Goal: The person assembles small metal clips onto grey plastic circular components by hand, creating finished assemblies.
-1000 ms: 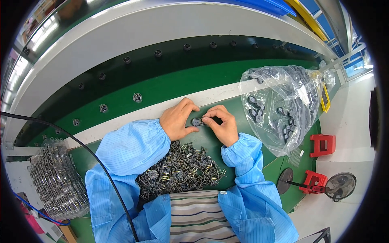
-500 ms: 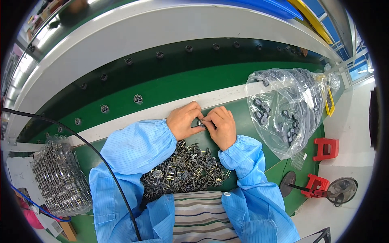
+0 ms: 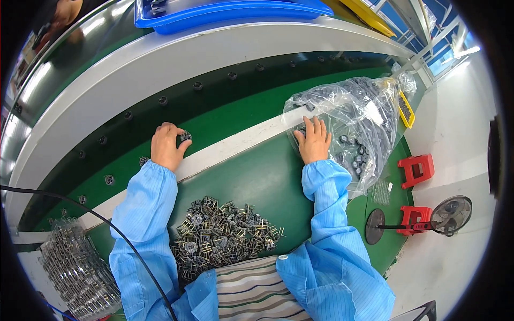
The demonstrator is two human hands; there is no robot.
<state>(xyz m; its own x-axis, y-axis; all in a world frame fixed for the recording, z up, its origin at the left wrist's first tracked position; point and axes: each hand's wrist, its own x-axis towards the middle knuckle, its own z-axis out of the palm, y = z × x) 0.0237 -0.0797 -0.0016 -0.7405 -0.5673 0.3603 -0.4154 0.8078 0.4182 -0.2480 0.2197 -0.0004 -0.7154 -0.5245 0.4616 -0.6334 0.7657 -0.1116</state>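
My left hand [image 3: 167, 147] is over the green belt, pinching a small round black part with metal pins [image 3: 186, 136] between thumb and fingers. Spread fingers mark my right hand [image 3: 314, 142], which lies at the near left side of a clear plastic bag [image 3: 348, 99]. Dark ring-shaped caps [image 3: 360, 150] show inside the bag, some close to that hand. In front of my body rests a heap of black pinned parts [image 3: 222, 232] on the green table [image 3: 251, 168].
A row of similar round parts [image 3: 163, 100] stands along the belt. Stacked clear trays [image 3: 77, 270] are at left, and a black cable [image 3: 128, 246] crosses my left sleeve. A blue tray [image 3: 230, 20] sits on the far ledge. Red stools [image 3: 416, 170] and a fan [image 3: 452, 215] are at right.
My hands have parted from working together over the table. The left moved left onto the belt with a small round part; the right moved right to the bag and opened. The view shifted.
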